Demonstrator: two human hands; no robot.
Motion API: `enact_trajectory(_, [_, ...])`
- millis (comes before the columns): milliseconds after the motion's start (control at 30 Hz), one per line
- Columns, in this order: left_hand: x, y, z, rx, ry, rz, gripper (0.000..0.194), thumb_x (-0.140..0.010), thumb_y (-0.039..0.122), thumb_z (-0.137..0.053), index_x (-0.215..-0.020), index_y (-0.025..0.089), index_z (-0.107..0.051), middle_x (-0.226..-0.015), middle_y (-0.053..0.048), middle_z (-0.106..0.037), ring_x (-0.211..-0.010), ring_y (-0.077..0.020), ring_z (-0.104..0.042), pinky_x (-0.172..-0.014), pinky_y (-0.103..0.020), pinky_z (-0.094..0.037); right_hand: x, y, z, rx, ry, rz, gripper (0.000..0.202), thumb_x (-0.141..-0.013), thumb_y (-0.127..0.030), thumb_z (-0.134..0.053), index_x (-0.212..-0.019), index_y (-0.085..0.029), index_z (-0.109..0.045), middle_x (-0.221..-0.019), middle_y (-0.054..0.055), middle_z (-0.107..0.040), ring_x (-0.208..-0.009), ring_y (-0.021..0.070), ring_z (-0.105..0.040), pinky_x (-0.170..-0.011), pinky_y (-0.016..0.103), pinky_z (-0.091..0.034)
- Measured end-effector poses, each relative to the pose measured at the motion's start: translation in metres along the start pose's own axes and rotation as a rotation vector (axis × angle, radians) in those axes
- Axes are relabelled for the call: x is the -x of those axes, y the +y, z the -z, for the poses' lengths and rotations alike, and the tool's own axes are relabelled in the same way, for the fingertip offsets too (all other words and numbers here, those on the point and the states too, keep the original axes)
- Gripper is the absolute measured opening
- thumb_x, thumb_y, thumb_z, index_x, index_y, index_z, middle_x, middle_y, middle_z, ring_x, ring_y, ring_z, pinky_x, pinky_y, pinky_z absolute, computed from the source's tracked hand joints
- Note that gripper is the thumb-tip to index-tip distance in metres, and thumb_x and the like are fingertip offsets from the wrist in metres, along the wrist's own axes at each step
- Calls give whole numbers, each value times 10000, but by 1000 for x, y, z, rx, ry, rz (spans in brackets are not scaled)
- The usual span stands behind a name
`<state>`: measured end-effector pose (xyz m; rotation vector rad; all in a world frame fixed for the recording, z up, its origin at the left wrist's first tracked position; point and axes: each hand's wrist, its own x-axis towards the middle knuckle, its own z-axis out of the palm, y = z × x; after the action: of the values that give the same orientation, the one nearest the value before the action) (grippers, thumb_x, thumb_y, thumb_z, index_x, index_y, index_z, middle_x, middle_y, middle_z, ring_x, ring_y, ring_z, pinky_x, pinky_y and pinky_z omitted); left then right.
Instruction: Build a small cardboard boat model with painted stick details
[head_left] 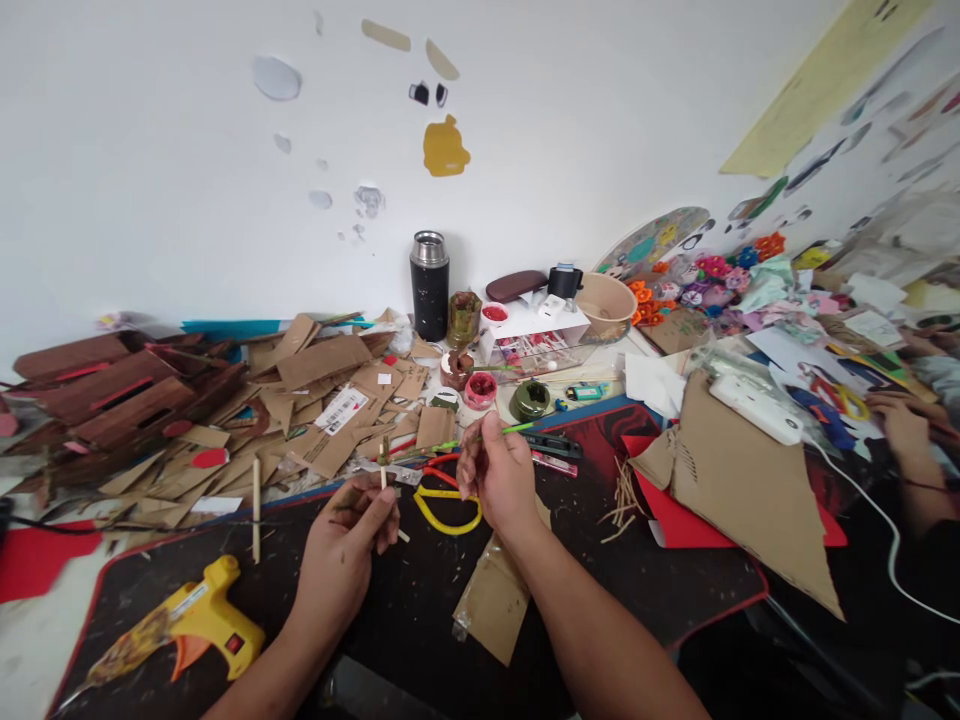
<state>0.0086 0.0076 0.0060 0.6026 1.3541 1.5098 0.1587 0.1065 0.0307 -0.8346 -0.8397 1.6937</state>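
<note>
Our forearms [607, 620] come closest, reaching over a dark mat [360, 610] with 2 hands facing each other. With our left hand [364, 515] we pinch a thin pale stick [384, 465] between thumb and curled fingers, holding it nearly upright above the mat. Our right hand [495, 475] is loosely curled, with thumb and fingers closed on what we take for a slim green-handled brush [519, 428]; its far end points at the stick, though we cannot tell whether they touch.

Olive-brown colour shows at the stick's upper end, while the length above our fingers is pale, so we judge the colouring only partly done. Another wooden stick [256, 510], lying to the left, looks wholly uncoloured. Smears mark our left fingers.

Between our hands lie yellow-handled scissors [448, 527]. Beyond them stand a green paint pot [532, 413] and a pink paint pot [480, 403], both open. A yellow glue gun [217, 620] rests at left, untouched, and brown-coloured pieces [112, 385] sit behind it beside cardboard scraps [322, 365].
</note>
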Motion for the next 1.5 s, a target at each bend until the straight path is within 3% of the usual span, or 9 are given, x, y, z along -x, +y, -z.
enact_trajectory(400, [0,5,-3,15,29,6,379,-782,454,-901,-851,207,-622,-638,40,-626,-481,-102,-518,-434,-212,-368,-6,-4,-4,-59,152,-47,636,-753,-789,-806,-673,-190,-607,-396,-68,-484,-270,90,-424,-271,186,-272])
enact_trajectory(833, [0,2,-1,-25,8,-8,378,-806,478,-896,-852,199,-645,-641,29,-637,-500,-104,-529,-445,-205,-384,-9,-4,-2,-62,175,-56,665,-742,-788,-813,-603,-189,-561,-398,-65,-471,-268,76,-413,-273,177,-242])
enact_trajectory(1100, [1,5,-3,-21,17,-5,400,-784,498,-905,-829,200,-641,-620,29,-630,-487,-106,-520,-439,-210,-380,-7,-5,-5,-55,154,-54,650,-760,-807,-784,-670,-188,-607,-396,-73,-467,-270,84,-408,-281,187,-250])
enact_trajectory(1300, [1,4,-2,-2,24,1,374,-790,472,-898,-844,206,-640,-629,35,-624,-493,-107,-521,-443,-215,-372,-9,-7,-5,-37,170,-61,693,-756,-814,-776,-563,-209,-499,-404,-54,-465,-279,82,-425,-284,187,-231])
enact_trajectory(1500, [0,3,0,27,34,17,369,-791,454,-895,-863,206,-631,-668,29,-650,-499,-101,-524,-446,-215,-371,-7,-11,-5,-82,147,-78,655,-719,-813,-805,-670,-194,-594,-440,-54,-520,-289,87,-427,-274,188,-262])
